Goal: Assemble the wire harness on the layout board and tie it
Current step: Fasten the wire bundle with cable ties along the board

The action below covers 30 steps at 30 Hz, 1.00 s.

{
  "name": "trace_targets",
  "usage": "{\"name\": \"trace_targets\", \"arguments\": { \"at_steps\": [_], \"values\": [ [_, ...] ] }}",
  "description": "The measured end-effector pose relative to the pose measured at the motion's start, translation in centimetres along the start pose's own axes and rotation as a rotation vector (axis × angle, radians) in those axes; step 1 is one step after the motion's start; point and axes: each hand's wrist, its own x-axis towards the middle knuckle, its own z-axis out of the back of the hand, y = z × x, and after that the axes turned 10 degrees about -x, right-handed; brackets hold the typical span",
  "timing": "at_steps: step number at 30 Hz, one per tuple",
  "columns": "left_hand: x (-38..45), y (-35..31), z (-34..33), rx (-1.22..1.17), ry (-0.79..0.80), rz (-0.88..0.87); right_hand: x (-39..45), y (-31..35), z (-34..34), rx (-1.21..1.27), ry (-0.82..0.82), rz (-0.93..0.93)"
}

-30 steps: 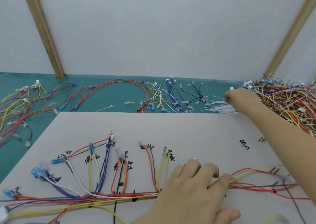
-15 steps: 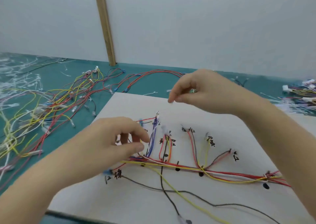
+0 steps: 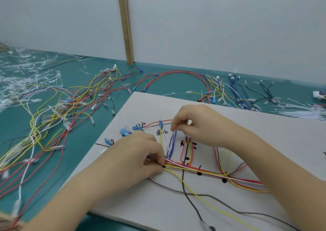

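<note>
The white layout board [image 3: 229, 121] lies in front of me with black marks and labels. The wire harness [image 3: 208, 170] runs across it as a red, yellow and white trunk, with branches going up to blue terminals [image 3: 124, 131]. My left hand [image 3: 139, 153] pinches the trunk at its left end, beside a black dot. My right hand [image 3: 199, 124] hovers above the blue wires [image 3: 172, 143], thumb and forefinger pinched on a thin cable tie that is mostly hidden in the fingers. A black wire [image 3: 190, 200] and a yellow wire [image 3: 202, 199] trail off toward me.
The green table [image 3: 98, 124] holds a tangle of loose wires [image 3: 58, 110] on the left. White tie offcuts [image 3: 23, 78] lie at the far left. More wire sets [image 3: 234, 93] and a pile of white cable ties [image 3: 307, 110] are behind the board. A wooden post [image 3: 125, 24] stands against the wall.
My right hand left the tie pile at the back right and came down over the blue wires, fingers pinched. My left hand moved onto the trunk and pinched it. My view swung left.
</note>
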Motion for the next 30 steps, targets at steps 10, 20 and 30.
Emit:
{"name": "trace_targets", "arguments": {
  "at_steps": [10, 20, 30],
  "values": [
    [-0.8, 0.7, -0.3, 0.064, -0.1, -0.113, 0.0, 0.9, -1.4, 0.054, 0.129, 0.138],
    [0.6, 0.5, 1.4, 0.647, 0.09, -0.621, 0.3, 0.0, -2.1, 0.35, 0.058, 0.041],
    [1.4, -0.2, 0.5, 0.569, 0.118, -0.625, 0.2, -0.1, -2.5, 0.546, 0.093, 0.0]
  ]
}}
